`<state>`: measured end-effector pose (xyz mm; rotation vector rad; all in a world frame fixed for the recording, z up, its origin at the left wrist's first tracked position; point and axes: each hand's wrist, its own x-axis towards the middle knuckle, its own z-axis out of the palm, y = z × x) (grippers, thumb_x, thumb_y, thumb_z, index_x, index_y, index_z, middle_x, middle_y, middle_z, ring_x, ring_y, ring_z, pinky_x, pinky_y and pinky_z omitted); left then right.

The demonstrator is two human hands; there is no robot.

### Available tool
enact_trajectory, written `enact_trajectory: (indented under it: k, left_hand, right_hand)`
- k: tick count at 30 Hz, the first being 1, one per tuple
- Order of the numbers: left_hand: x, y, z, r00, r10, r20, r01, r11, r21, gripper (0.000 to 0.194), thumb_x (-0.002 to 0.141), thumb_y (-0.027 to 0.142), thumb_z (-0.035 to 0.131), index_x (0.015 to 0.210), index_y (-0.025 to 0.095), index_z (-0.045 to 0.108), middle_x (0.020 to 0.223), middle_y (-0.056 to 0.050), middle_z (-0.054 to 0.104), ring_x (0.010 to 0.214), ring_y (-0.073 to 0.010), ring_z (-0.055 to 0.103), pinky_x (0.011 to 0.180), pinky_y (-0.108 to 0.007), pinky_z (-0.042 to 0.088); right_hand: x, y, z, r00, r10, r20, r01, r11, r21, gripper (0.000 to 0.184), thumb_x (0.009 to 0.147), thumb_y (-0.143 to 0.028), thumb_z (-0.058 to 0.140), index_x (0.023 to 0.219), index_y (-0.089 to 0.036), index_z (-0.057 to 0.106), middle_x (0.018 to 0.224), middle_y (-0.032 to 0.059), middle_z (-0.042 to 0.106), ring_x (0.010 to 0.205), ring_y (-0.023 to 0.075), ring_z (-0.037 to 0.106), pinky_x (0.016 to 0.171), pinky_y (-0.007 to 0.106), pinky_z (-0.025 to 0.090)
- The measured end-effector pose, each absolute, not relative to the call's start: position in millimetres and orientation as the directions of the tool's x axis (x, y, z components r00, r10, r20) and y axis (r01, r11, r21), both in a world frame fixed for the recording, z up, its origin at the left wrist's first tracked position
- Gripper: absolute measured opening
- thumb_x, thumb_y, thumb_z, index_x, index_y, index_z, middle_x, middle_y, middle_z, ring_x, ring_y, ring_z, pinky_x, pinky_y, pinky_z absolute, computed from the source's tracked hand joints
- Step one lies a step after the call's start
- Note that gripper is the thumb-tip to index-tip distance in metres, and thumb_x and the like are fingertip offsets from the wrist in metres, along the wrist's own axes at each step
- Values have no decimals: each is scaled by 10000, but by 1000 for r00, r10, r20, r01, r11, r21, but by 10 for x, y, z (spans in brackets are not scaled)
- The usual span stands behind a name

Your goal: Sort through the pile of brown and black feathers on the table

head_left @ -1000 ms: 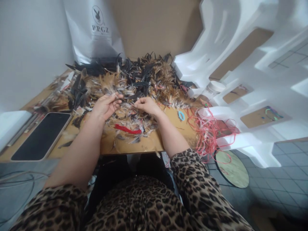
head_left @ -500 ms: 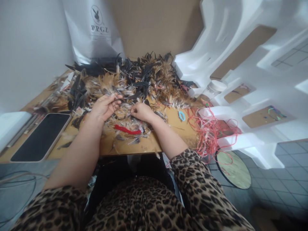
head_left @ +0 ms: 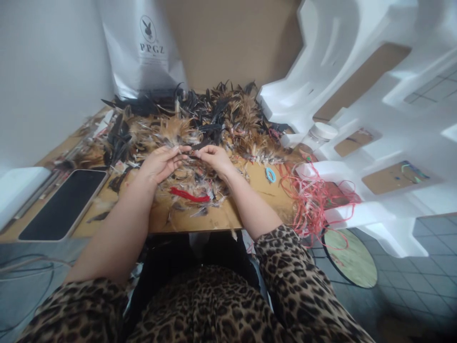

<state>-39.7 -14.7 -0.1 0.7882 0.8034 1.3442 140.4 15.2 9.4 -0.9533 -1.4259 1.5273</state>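
A big heap of brown, tan and black feathers (head_left: 200,119) covers the back of a small wooden table (head_left: 214,219). My left hand (head_left: 160,163) and my right hand (head_left: 214,158) meet fingertip to fingertip at the heap's near edge, both pinched on a small bunch of feathers (head_left: 191,151) held between them. Loose feathers lie under the hands. A red strip (head_left: 189,194) rests on the tabletop just below my hands.
A dark phone (head_left: 64,204) lies at the table's left. A silver PPGZ bag (head_left: 146,47) stands at the back. White foam packing (head_left: 357,95) rises on the right, with a lidded jar (head_left: 319,133). Red string tangle (head_left: 314,200) and a blue ring (head_left: 270,174) lie right.
My right hand moved up and left from the loose feathers to meet the left hand. The left hand shifted slightly right. The camera view drifted a little.
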Motion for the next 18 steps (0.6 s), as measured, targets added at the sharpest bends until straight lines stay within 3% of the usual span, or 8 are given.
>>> enact_trajectory:
  k: [3, 7, 13, 18]
  left_hand:
    - [-386, -157, 0, 95, 995, -37, -497, 80, 864, 58, 758, 132, 636, 798, 100, 663, 1028, -128, 697, 711, -109, 666, 581, -177, 516]
    - [-377, -168, 5, 142, 989, -52, -480, 114, 870, 119, 741, 132, 654, 849, 91, 683, 1038, -142, 693, 708, -108, 662, 578, -175, 515]
    - [-351, -177, -2, 139, 988, -74, -453, 130, 882, 113, 736, 126, 656, 830, 85, 701, 930, -139, 713, 694, -117, 661, 576, -168, 510]
    - [-338, -163, -17, 142, 987, -79, -426, 133, 895, 125, 704, 137, 692, 812, 76, 710, 769, -110, 708, 677, -117, 655, 575, -162, 511]
  right_hand:
    - [1381, 148, 74, -459, 888, -32, -247, -163, -955, 288, 591, -337, 736, 703, -152, 546, 462, -84, 459, 392, 23, 334, 391, 161, 219]
    - [1373, 190, 2, -474, 880, -23, -316, -194, -929, 311, 580, -323, 762, 744, -152, 561, 505, -75, 503, 401, 18, 363, 386, 151, 240]
    - [1345, 196, -50, -433, 901, 29, -294, -111, -949, 325, 570, -354, 774, 758, -152, 602, 583, -43, 587, 438, 30, 423, 403, 154, 295]
    - [1300, 152, -32, -374, 917, 140, -248, 47, -968, 281, 587, -343, 753, 741, -151, 617, 681, -20, 636, 591, 69, 542, 551, 182, 425]
